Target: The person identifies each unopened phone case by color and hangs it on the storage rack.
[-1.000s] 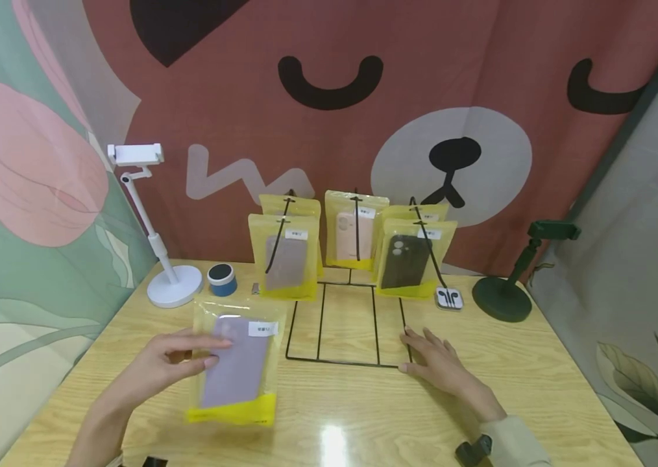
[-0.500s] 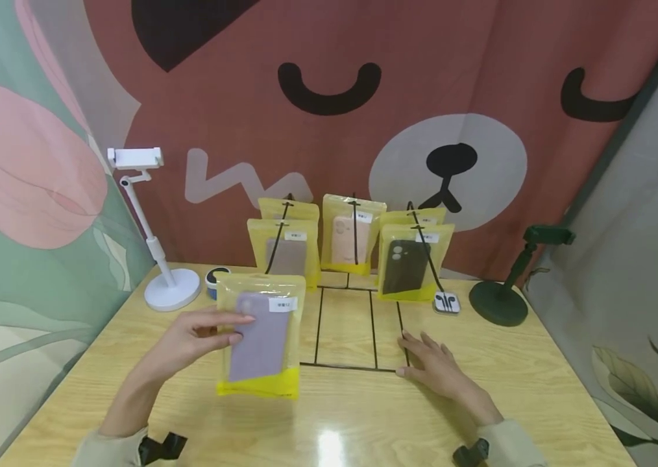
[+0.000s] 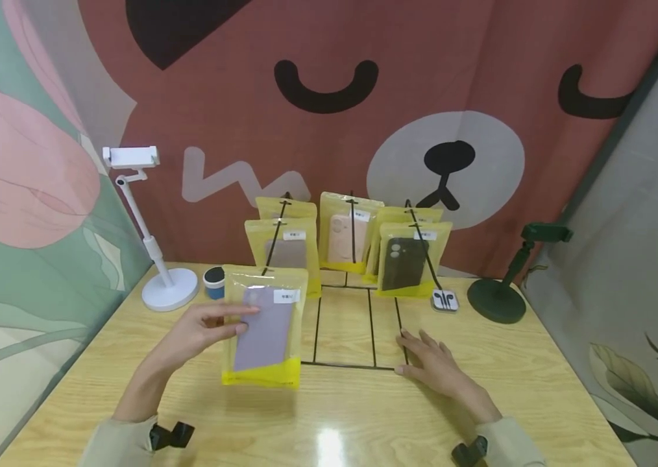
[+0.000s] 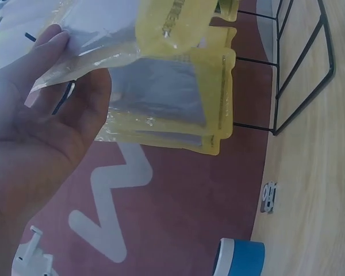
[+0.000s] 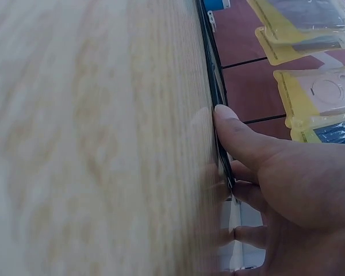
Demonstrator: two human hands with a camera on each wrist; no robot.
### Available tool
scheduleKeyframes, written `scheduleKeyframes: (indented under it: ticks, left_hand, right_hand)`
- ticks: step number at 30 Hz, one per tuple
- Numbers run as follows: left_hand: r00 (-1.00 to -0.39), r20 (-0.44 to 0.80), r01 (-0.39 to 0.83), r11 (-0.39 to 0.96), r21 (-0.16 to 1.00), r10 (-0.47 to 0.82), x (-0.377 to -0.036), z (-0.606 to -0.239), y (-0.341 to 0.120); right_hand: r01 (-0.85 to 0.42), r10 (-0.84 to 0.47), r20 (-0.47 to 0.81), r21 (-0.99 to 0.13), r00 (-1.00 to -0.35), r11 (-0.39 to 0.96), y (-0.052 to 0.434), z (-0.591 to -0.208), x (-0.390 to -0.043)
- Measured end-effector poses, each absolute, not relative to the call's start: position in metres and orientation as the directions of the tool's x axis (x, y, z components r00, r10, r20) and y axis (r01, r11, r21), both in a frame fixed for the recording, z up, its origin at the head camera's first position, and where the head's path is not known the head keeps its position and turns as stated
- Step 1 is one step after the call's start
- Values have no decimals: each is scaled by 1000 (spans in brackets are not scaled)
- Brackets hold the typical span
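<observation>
1. While I watch from the head camera, my left hand (image 3: 203, 331) holds a yellow pouch with a lilac phone case (image 3: 263, 326) upright above the table (image 3: 539, 383), just in front of the left side of the black wire rack (image 3: 344, 324).
2. My left grip is closed on this pouch: the thumb lies on its front face and the other fingers are behind it.
3. On the left wrist camera I see the same pouch (image 4: 161, 52) against my fingers (image 4: 63, 98), with the wire rack (image 4: 299, 63) close behind it.
4. My right hand (image 3: 437, 370) lies flat on the table, its fingers straight and spread, so this grip is open and holds nothing.
5. Its fingertips touch the front right corner of the rack base; on the right wrist camera the thumb (image 5: 241, 138) presses against the black wire (image 5: 215, 86).
6. On the rack hang more yellow pouches: a grey-brown case (image 3: 285, 253) at the left, a pink case (image 3: 342, 237) in the middle and a dark case (image 3: 405, 263) at the right. Behind the left and the right one hangs another pouch, but I cannot tell its content.
7. To the left of the rack stand a white phone holder (image 3: 156, 259) and, just beside it, a small blue round can (image 3: 214, 283).
8. To the right of the rack lie white earphones in a clear box (image 3: 446, 300), and near them stands a dark green phone holder (image 3: 504, 285).
9. Behind the table hangs a reddish curtain with a bear face (image 3: 446, 162).
</observation>
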State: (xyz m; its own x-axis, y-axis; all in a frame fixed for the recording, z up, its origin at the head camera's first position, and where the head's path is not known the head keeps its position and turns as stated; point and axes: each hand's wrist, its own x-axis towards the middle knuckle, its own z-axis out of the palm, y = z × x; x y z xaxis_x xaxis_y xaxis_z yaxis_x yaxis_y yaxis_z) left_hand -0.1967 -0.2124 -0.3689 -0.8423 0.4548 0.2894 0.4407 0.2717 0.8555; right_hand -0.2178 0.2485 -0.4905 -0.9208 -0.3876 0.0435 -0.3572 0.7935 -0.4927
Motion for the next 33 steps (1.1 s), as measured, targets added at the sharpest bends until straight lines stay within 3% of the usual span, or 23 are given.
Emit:
scheduleKeyframes:
  ticks: [8,15,22,27,33]
  left_hand:
    - [-847,290,430,254,866,446,-225,-370,-209]
    - [-884,223,369,319,873,412,-249,-373,-203]
    - [-892,208,329,260,908,402,-266,-378,-199]
    - [-904,247,365,329,871,349,-258,-389,-207]
    - [-891,408,453,423,785,197,-228,-397,-221]
  right_hand:
    - [-359,-386,46,-481,-922,800,248,-489,-218]
    - [-356,-385,44,-486,-922,798,249,-488,-216]
    - [-357,-380,56,-492,-923,794,249,-487,-213]
    - [-363,-387,56,-493,-920,791,248,-489,-213]
    - [-364,-397,33,-475,-917,801,250,-490,-218]
